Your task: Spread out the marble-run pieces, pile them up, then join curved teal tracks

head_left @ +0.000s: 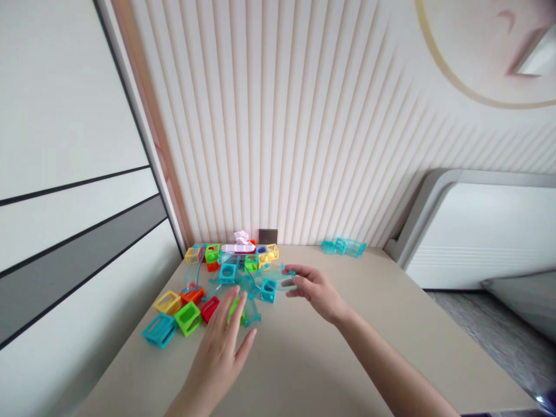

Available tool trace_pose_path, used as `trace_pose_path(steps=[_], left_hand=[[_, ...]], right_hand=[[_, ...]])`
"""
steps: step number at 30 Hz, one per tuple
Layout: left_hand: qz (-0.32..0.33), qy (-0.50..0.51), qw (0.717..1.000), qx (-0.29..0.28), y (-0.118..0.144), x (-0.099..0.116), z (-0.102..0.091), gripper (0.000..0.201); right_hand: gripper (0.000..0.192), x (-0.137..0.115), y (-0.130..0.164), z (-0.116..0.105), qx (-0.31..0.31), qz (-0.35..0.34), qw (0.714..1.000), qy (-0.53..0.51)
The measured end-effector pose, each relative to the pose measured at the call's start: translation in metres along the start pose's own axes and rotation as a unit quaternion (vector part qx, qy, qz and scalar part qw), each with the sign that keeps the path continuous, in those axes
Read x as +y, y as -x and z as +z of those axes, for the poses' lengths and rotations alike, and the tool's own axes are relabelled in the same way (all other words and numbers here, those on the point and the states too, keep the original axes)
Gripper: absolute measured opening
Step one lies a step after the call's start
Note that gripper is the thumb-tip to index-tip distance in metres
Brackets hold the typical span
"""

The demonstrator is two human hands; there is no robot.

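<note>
Blocks lay scattered over a beige tabletop (330, 359) set against a ribbed wall, catalogued here from left to right. At the left edge of the heap sat a teal frame block (158, 330), hollow and lying on its side; just beside it, a yellow frame block (167, 302) and a lime green frame block (188, 318), with a red block (209, 308) touching the green one. Behind these, close to the wall, stood a row of mixed yellow, green, red and pale lilac pieces (238, 248). The left hand (221, 347) hovered palm-down over the front of the heap, fingers spread and loosely extended, gripping nothing, its fingertips over a green piece and a clear teal curved track piece (248, 289). A small teal cube (268, 290) lay between the two hands. The right hand (315, 289) reached in from the right, fingers partly curled and pointing left; its fingertips met a clear teal track segment (284, 277), though whether it pinched that segment could not be told. Well apart, far right by the wall, rested a separate cluster of clear teal pieces (345, 247).
</note>
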State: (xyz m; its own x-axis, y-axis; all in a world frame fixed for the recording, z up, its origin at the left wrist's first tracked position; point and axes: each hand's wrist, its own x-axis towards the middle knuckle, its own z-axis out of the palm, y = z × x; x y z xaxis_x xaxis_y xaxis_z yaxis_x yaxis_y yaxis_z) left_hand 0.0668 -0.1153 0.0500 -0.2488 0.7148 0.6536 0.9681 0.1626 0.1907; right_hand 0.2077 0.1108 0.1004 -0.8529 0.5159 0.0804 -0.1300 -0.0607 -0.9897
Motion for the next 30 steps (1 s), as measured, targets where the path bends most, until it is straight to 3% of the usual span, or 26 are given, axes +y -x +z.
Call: trace_pose_path(steps=[2,4,8,11,12,13,14,17,20,25,30], left_hand=[[-0.015,-0.014,1.000,0.011,-0.014,0.005,-0.001,0.071],[-0.037,-0.011,0.999,0.017,-0.023,0.003,0.000,0.067],[-0.042,0.018,0.999,0.014,-0.022,-0.021,0.009,0.056],[-0.021,-0.002,0.998,0.062,-0.015,-0.052,0.013,0.049],[-0.016,-0.019,0.996,0.080,-0.013,-0.063,0.013,0.043],[-0.008,-0.037,0.994,0.102,-0.012,-0.073,0.012,0.037],[-0.007,-0.054,0.992,0.116,-0.011,-0.082,0.011,0.034],[-0.033,-0.078,0.988,0.131,-0.009,-0.102,0.009,0.035],[-0.061,-0.069,0.991,0.097,-0.004,-0.113,0.015,0.039],[-0.070,-0.116,0.989,0.055,0.007,-0.121,0.032,0.044],[-0.076,-0.136,0.987,0.035,0.007,-0.106,0.026,0.035]], right_hand=[[0.037,-0.005,0.003,0.025,-0.066,0.041,0.994,-0.081],[0.037,-0.002,0.001,0.041,-0.083,0.066,0.987,-0.118],[0.042,0.022,-0.015,0.046,-0.102,0.079,0.987,-0.092],[0.042,0.039,-0.035,0.016,-0.053,0.037,0.989,0.134],[0.041,0.042,-0.043,-0.001,-0.003,0.017,0.967,0.254],[0.038,0.043,-0.051,-0.021,0.065,0.001,0.917,0.394],[0.035,0.042,-0.058,-0.044,0.115,0.004,0.887,0.447],[0.039,0.038,-0.075,-0.111,0.205,0.027,0.823,0.529],[0.047,0.040,-0.085,-0.155,0.250,0.064,0.768,0.587],[0.039,0.059,-0.090,-0.168,0.275,0.106,0.713,0.636],[0.029,0.064,-0.091,-0.161,0.270,0.090,0.711,0.643]])
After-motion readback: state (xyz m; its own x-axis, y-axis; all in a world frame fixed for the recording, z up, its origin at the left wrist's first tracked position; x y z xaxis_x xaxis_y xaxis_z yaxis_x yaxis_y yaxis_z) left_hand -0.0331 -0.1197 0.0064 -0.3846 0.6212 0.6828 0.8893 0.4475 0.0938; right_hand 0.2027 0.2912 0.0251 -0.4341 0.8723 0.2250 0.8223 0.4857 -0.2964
